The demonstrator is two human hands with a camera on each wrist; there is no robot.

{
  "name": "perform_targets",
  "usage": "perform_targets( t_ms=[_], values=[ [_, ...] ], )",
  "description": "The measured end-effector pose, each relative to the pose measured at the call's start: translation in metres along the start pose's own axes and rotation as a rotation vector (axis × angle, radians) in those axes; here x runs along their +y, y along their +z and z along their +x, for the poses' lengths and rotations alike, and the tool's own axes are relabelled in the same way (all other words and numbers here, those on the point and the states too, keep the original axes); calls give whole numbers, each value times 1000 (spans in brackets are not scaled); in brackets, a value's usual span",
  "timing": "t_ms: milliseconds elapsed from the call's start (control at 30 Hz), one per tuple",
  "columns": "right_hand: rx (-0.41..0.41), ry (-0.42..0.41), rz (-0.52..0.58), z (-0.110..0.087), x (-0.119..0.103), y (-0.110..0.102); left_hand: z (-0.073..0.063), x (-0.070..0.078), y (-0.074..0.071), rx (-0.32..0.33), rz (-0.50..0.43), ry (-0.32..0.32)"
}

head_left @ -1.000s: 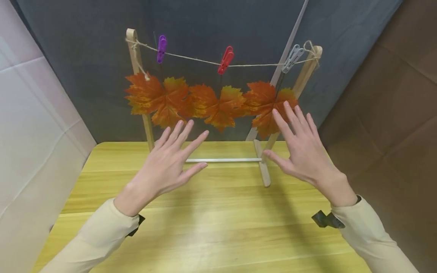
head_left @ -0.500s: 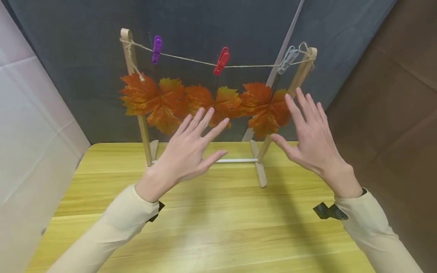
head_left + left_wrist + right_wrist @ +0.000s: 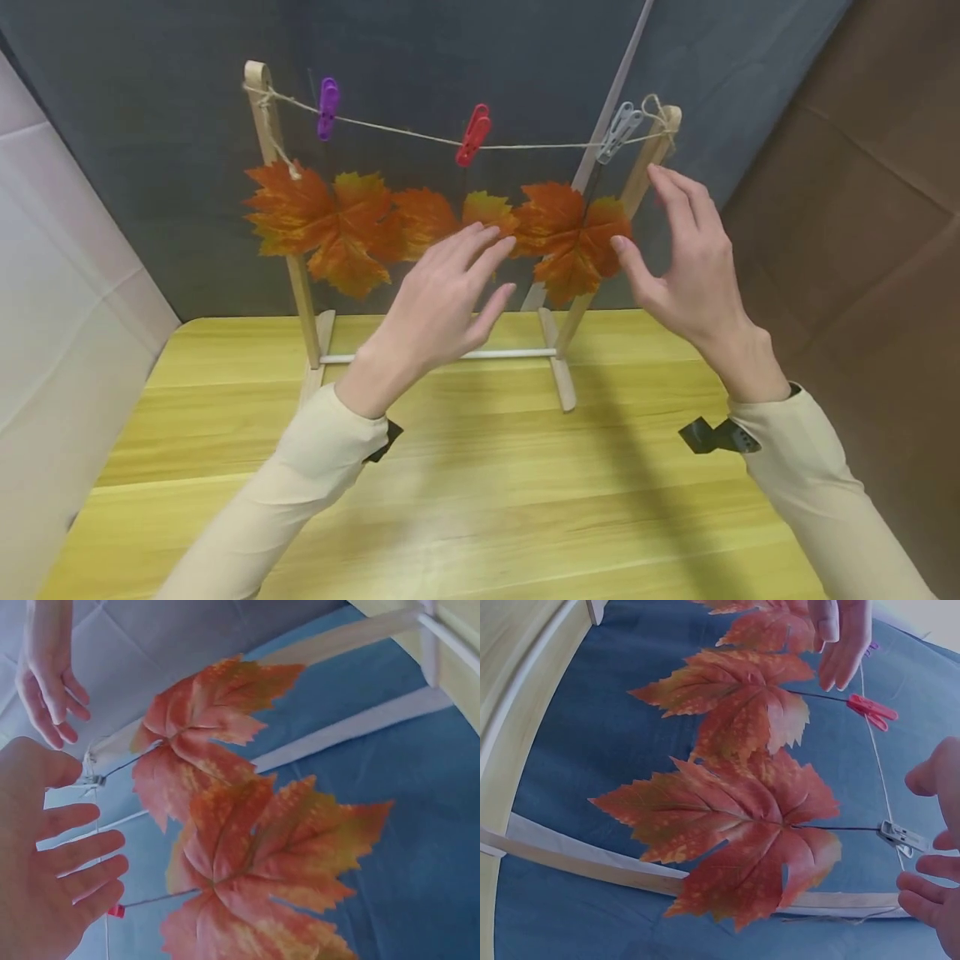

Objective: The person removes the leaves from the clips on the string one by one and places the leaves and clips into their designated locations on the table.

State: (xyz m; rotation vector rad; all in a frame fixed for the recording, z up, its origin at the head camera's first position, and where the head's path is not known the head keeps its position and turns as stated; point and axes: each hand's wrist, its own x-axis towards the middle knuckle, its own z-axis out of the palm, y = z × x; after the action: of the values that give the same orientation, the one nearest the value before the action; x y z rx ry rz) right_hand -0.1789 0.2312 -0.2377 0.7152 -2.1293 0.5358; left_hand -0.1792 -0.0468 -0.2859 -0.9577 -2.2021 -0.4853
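Three orange maple leaves hang by their stems from a string [image 3: 412, 133] tied across a wooden frame. A purple clothespin [image 3: 327, 109] holds the left leaf [image 3: 337, 225], a red clothespin [image 3: 473, 136] the middle leaf [image 3: 427, 218], and a grey clothespin [image 3: 619, 133] the right leaf [image 3: 573, 237]. My left hand [image 3: 442, 300] hovers in front of the middle leaf, partly covering it, its fingers relaxed and holding nothing. To the right of the right leaf, my right hand [image 3: 693, 267] is raised near the grey clothespin, thumb and fingers apart with nothing between them; the right wrist view shows a gap to the clothespin.
The frame's left post [image 3: 302, 300] and right post [image 3: 647, 179] rise from feet joined by a white rod [image 3: 510, 354]. It stands near the back of a yellow wood-grain table [image 3: 480, 483]. Dark cloth [image 3: 450, 42] hangs behind, with a brown cloth [image 3: 862, 250] on the right.
My left hand has moved right and up, from below the left leaf to the middle leaf. My right hand has risen toward the grey clothespin. The view has shifted slightly; leaves and clothespins hang as before.
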Motion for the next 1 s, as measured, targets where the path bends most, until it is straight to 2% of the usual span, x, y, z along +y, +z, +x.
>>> perform_targets(
  t_ms=[433,733,900,1000],
  values=[
    [44,79,21,17,8,-1,30,8,9,-8,-102,-93],
    [67,137,67,37,8,-2,51,8,21,-32,-130,-110],
    [61,200,79,47,8,-2,63,7,28,-25,-147,-111],
    [59,194,74,52,10,-1,69,6,33,-13,-167,-114]
  ],
)
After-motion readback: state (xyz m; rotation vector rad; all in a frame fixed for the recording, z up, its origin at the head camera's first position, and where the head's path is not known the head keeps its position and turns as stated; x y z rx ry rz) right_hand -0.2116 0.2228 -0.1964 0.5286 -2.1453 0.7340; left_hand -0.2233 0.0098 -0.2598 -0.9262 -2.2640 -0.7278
